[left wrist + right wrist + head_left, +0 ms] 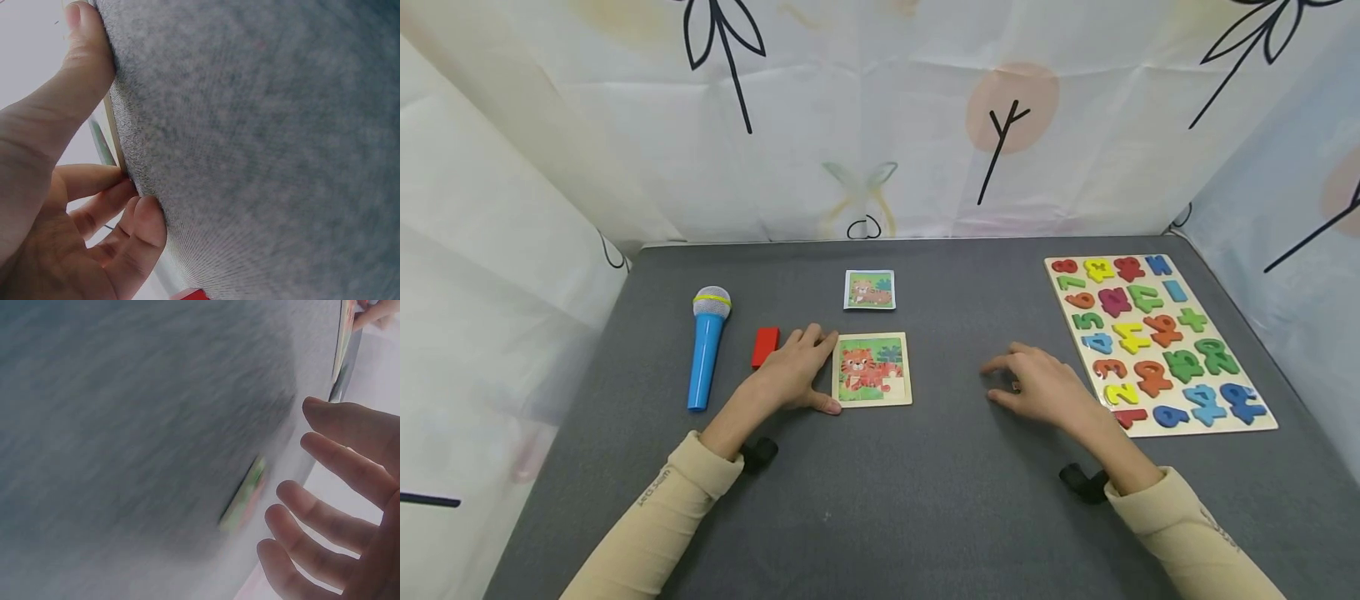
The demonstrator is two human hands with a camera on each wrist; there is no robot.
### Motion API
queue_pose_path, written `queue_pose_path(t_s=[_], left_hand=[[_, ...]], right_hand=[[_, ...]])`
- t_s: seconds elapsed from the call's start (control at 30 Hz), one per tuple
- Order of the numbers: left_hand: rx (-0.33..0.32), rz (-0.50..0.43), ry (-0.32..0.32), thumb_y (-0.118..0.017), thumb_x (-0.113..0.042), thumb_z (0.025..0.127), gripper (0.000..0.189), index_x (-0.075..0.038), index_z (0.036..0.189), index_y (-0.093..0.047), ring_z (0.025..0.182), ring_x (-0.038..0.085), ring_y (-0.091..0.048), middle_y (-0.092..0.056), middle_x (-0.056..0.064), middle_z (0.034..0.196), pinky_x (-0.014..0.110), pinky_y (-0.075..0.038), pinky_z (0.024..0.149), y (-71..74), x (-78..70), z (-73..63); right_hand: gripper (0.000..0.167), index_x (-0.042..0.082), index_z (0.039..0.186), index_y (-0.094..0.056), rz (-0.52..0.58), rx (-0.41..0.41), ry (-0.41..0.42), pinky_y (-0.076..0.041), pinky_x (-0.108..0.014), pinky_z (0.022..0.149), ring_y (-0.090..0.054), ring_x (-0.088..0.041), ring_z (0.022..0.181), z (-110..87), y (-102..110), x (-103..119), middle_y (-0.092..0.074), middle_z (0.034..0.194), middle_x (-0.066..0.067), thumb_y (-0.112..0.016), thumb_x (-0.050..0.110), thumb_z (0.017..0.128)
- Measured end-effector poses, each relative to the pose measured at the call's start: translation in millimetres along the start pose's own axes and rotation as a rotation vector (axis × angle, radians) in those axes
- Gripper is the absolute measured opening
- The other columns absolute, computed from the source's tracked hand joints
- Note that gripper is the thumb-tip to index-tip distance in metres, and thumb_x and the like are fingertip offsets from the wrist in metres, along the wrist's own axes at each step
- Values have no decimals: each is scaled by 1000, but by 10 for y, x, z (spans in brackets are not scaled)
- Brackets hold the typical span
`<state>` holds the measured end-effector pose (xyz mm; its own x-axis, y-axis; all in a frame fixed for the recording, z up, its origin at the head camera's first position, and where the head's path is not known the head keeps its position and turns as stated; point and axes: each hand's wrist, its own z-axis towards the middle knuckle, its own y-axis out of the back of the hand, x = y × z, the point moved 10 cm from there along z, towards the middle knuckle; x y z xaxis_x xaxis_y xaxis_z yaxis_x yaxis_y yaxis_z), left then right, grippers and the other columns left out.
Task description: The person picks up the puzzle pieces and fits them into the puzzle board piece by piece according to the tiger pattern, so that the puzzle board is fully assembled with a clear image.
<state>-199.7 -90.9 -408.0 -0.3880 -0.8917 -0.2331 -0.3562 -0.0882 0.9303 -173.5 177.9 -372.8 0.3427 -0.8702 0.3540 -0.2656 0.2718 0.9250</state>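
A square wooden jigsaw puzzle point(871, 370) with a red tiger picture lies mid-table, a pale bare patch at its lower right. My left hand point(796, 373) touches its left edge, thumb by the near corner and fingers along the side; in the left wrist view the fingers point(147, 222) are slightly bent against the table. To the right, my right hand point(1037, 385) hovers over a small puzzle piece point(245, 495), green and reddish, lying on the cloth. In the right wrist view its spread fingers point(325, 515) stand apart from the piece.
A picture card point(869, 290) of the tiger lies behind the puzzle. Left of the left hand are a red block point(765, 346) and a blue toy microphone point(705, 354). At right sits a board of colourful numbers and letters point(1082, 287), its near-left corner beside the right forearm.
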Motion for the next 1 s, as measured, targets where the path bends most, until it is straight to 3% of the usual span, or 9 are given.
queue_pose_path(t_s=[0.37,0.6,0.8,1.0], left_hand=[[-5,1,-5,-89,-53,72,114,0,157,-35,118,30,-46,-47,19,141,41,-52,90,8,0,5],[-1,2,-3,-89,-53,72,113,0,157,-36,119,31,-46,-48,19,141,42,-53,91,4,-1,8],[-3,11,-6,-88,-54,73,113,1,157,-36,119,31,-46,-48,19,141,43,-53,94,8,-9,3],[-5,7,-5,-89,-53,73,113,1,157,-36,118,31,-46,-48,19,141,43,-52,94,9,-12,-5]], right_hand=[[35,7,118,-76,15,-9,-8,-40,-27,65,-54,-16,80,-146,26,-241,-66,98,-10,-81,23,87],[34,6,117,-76,40,15,-16,-46,-30,67,-58,-17,82,-166,14,-282,-68,100,-12,-81,21,87],[32,6,115,-75,50,20,-18,-54,-39,70,-62,-21,87,-173,4,-283,-69,105,-15,-81,20,87],[31,5,115,-75,64,16,-21,-55,-41,72,-61,-21,87,-182,-8,-280,-68,103,-15,-80,19,88]])
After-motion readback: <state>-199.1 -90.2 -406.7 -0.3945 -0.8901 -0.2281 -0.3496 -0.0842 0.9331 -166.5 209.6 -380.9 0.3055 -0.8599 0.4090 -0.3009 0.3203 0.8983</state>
